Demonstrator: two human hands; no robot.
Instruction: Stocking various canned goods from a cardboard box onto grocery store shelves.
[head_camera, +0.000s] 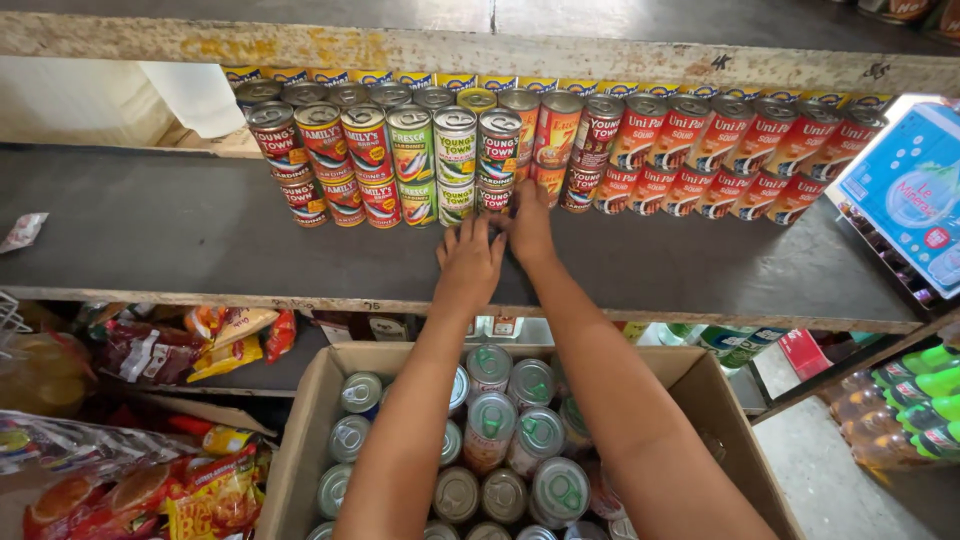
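Both my arms reach over a cardboard box (318, 400) to a dark shelf (200, 240). My right hand (529, 228) lies against the right side of the lower tin can (493, 194) in a two-high stack with a grey and red label. My left hand (468, 262) rests on the shelf just in front of that stack. Its fingers are curled and meet the right hand's. What lies under them is hidden. Stacked cans (410, 150) with red, green and white labels stand to the left. A long row of red cans (700, 150) stands to the right.
The open box below holds several upright cans (545, 490) with pull-ring lids. Snack packets (200, 495) lie at the lower left and on a lower shelf (215, 340). Green bottles (915, 400) stand at the right, with a blue pack (915, 190) above them. A worn board (400, 45) runs overhead.
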